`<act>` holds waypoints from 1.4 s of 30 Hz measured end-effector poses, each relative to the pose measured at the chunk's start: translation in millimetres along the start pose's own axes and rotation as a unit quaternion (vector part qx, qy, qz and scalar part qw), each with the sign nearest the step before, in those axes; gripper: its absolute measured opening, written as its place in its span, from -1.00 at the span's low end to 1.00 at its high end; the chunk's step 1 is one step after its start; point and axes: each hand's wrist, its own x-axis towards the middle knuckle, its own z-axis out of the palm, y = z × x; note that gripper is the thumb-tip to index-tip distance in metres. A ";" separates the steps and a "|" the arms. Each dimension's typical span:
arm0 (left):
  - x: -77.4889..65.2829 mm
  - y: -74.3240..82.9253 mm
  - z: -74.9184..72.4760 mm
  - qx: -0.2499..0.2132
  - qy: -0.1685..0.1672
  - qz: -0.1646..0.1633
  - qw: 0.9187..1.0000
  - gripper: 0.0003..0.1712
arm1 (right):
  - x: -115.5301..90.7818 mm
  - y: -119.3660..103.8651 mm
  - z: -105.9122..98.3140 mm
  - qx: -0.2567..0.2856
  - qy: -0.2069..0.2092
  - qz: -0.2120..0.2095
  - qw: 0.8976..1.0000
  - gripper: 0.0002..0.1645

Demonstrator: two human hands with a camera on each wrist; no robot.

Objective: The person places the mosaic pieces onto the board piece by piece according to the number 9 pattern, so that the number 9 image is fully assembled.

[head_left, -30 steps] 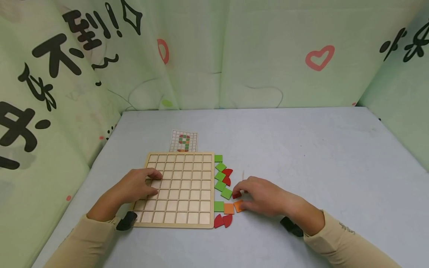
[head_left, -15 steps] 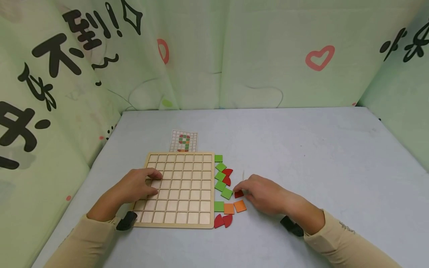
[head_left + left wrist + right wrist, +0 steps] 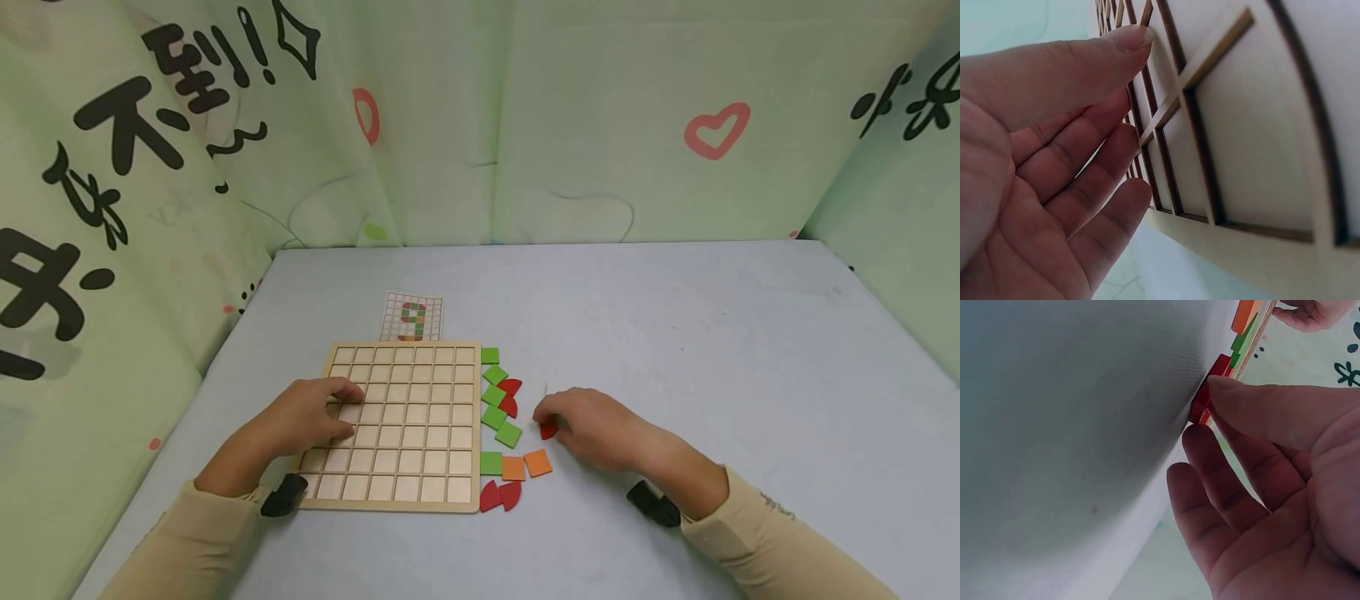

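Flat red quarter-round tile point(image 3: 549, 431) right of pale wooden grid board point(image 3: 390, 505), pinched by right hand point(image 3: 596, 427), thumb and fingers nearly together. Left hand point(image 3: 309, 413) at board, fingers relaxed, gripping nothing. Apparently sorting; next, probably needs steady pinch, clear of green square tiles point(image 3: 508, 433).

A pale table point(image 3: 675, 333) hemmed in by light green cloth point(image 3: 600, 67).
From where I stand, the cloth hangs along the left, the back and the right, with soft vertical folds at the rear. Bold black characters point(image 3: 123, 142) climb the left side, and more black strokes point(image 3: 885, 102) show at upper right; a pinkish-red heart outline point(image 3: 707, 152) sits on the back, with a green spot point(image 3: 374, 231) low down near the table's far edge. The light is soft.
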 end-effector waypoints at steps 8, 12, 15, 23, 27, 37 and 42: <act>-0.1 -0.4 0.2 0.002 0.002 0.003 1.000 -0.54 | 0.9 0.6 1.4 0.008 0.003 0.018 1.000 -0.74; 0.2 -1.0 0.4 0.000 0.003 0.004 1.000 -0.54 | 0.9 0.0 2.0 -0.002 0.002 0.023 1.000 -0.73; 0.7 -1.4 0.5 0.000 0.004 0.002 1.000 -0.54 | 0.9 -0.5 2.3 -0.009 0.000 0.020 1.000 -0.72; 1.1 -3.2 0.9 -0.002 0.003 -0.004 1.000 -0.54 | 1.3 -1.7 3.0 -0.027 0.008 0.014 1.000 -0.75; 1.1 -2.6 0.8 0.001 0.002 -0.004 1.000 -0.54 | 1.0 -1.9 4.2 -0.046 0.019 0.018 0.999 -0.74; 1.4 -2.8 0.6 0.003 0.002 0.000 1.000 -0.53 | 0.7 -4.1 2.7 -0.037 0.018 0.031 0.999 -0.70; 1.0 -2.7 0.6 0.001 0.000 0.001 1.000 -0.53 | 1.4 -4.7 0.4 -0.025 0.024 0.021 0.999 -0.69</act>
